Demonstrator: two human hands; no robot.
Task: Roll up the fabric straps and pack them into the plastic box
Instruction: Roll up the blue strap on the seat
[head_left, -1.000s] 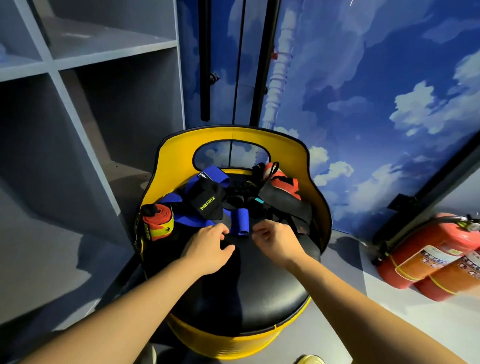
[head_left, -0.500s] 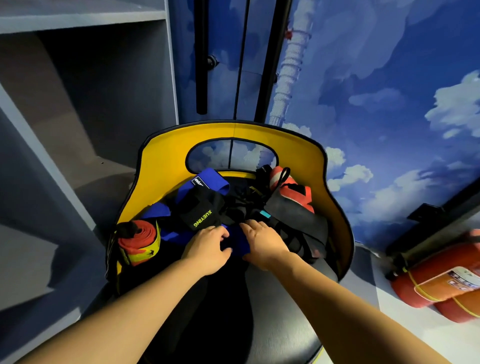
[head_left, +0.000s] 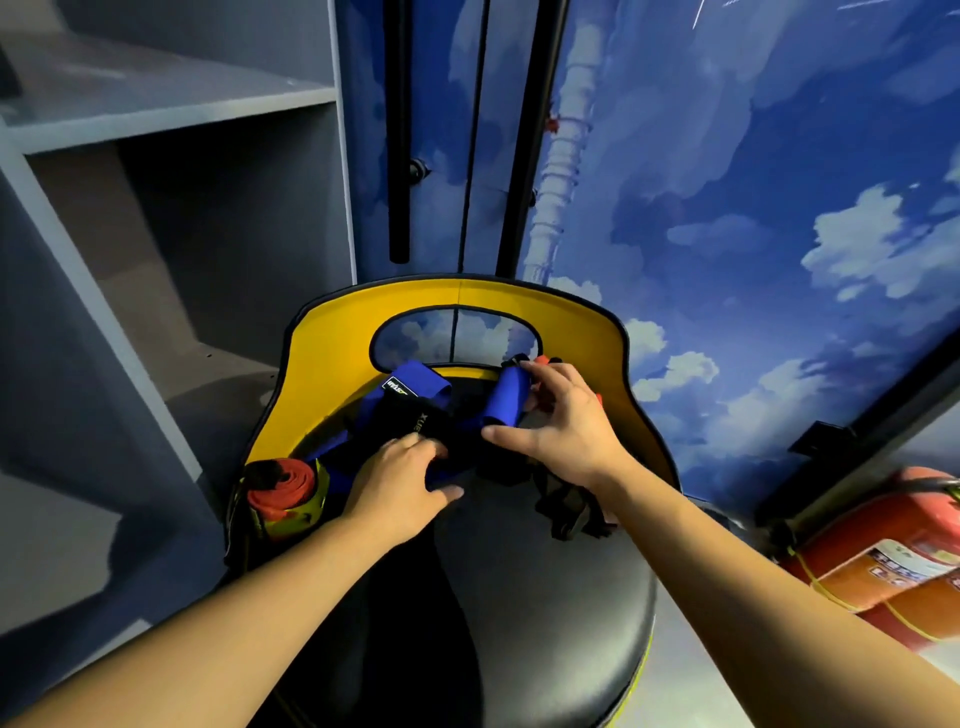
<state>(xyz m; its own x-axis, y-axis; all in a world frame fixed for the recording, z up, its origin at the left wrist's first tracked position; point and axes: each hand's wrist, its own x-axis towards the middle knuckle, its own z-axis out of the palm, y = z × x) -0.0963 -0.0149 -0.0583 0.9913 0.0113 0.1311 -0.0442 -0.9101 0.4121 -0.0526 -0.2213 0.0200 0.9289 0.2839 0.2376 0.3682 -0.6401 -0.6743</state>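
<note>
Head view, seat: the black padded seat (head_left: 545, 597) of a yellow-backed chair (head_left: 332, 353) fills the near ground; both forearms reach over it to a heap of straps at its back edge.
Left hand: the left hand (head_left: 400, 483) lies palm down with fingers curled over the flat tail of the blue strap (head_left: 441, 473), seemingly pinning it to the seat; whether the thumb grips underneath I cannot tell.
Right hand: the right hand (head_left: 561, 421) pinches the blue roll (head_left: 506, 392) between thumb below and fingertips above, holding it raised over the heap.
Finished roll: a red and yellow roll (head_left: 283, 491) stands at the seat's left edge, apart from both hands.
Loose pile: a black strap with white lettering (head_left: 415, 415) and dark buckled webbing (head_left: 566, 512) lie tangled around the blue one.
Box: no plastic box is in view.
Step in hand: judged to be winding the blue strap.
Doing it well: keep the tail taut under the left hand, turn the roll with edges aligned, and lift it clear of the black strap so nothing gets wound in.
Far: grey shelves (head_left: 156, 119) left, fire extinguishers (head_left: 893, 561) right, a sky-painted wall (head_left: 753, 156) behind.
</note>
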